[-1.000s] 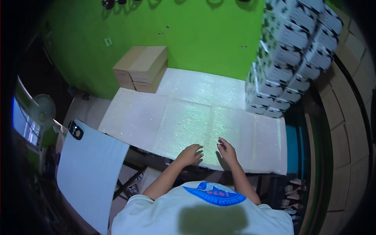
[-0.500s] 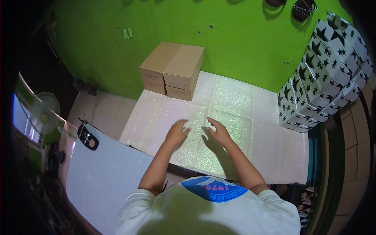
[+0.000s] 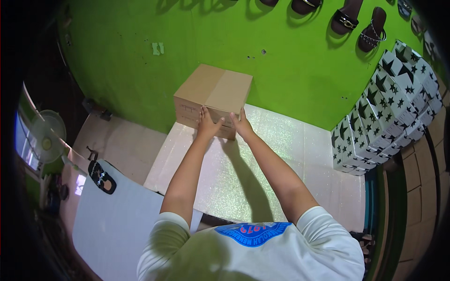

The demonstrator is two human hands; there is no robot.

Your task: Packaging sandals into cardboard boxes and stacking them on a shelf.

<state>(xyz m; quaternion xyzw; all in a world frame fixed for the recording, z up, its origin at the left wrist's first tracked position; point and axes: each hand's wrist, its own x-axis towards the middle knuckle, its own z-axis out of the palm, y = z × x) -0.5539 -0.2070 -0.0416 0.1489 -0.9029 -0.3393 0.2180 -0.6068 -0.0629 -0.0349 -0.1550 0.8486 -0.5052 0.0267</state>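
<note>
Plain brown cardboard boxes [image 3: 213,86] stand stacked in two side-by-side columns at the far left of the sparkly white table [image 3: 267,140], against the green wall. Both arms reach out to the front of the right-hand column. My left hand [image 3: 206,125] is against the front face of its upper box, fingers pointing up, thumb toward the right. Around that box's front right corner sits my right hand [image 3: 242,126], thumb on the front, fingers along the side. Between them the two hands grip the box, which still rests in the stack. The hands partly cover the lower box.
White boxes with black stars [image 3: 375,117] rise in a tall stack at the table's right end. Sandals [image 3: 346,21] hang on the wall above. On a lower pale surface [image 3: 117,210] at left lies a black sandal [image 3: 102,177]; a fan [image 3: 47,136] stands beyond it.
Both hands have moved forward and slightly left from above the table's middle to the brown boxes, and now touch the right column. The view has tilted up, showing more sandals.
</note>
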